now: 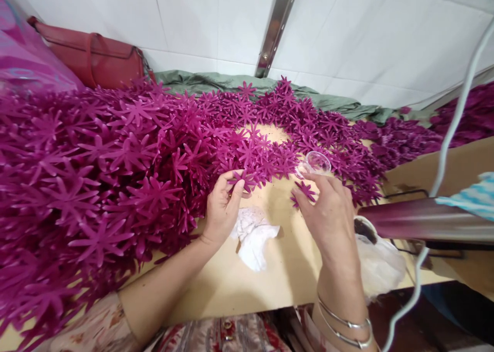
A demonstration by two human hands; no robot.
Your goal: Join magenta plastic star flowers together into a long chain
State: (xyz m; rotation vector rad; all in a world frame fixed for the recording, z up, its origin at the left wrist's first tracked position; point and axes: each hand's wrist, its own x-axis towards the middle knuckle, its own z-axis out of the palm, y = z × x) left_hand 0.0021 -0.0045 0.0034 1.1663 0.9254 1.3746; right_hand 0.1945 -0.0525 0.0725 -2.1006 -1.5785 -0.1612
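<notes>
Between the thumb and fingers of my left hand point(227, 203) a magenta flower-shaped piece point(244, 181) with long narrow petals is pinched. My right hand point(328, 208) is closed near a second magenta petal piece point(305, 191), which shows at its thumb and fingertips. Just beyond the right fingers stands a small clear round cup point(318, 161). A big heap of the same magenta pieces point(139, 151) spreads left of and behind both hands. Below and between the hands lies a crumpled white tissue point(254, 239) on the pale tabletop point(293, 269).
A red bag point(92, 53) and a pink plastic bag point(31, 48) rest at the back left. Green cloth point(216, 80) runs along the wall. To the right are a magenta cylinder point(405, 219), a clear plastic bag point(382, 264), cardboard point(436, 172) and a hanging white cable point(450, 146).
</notes>
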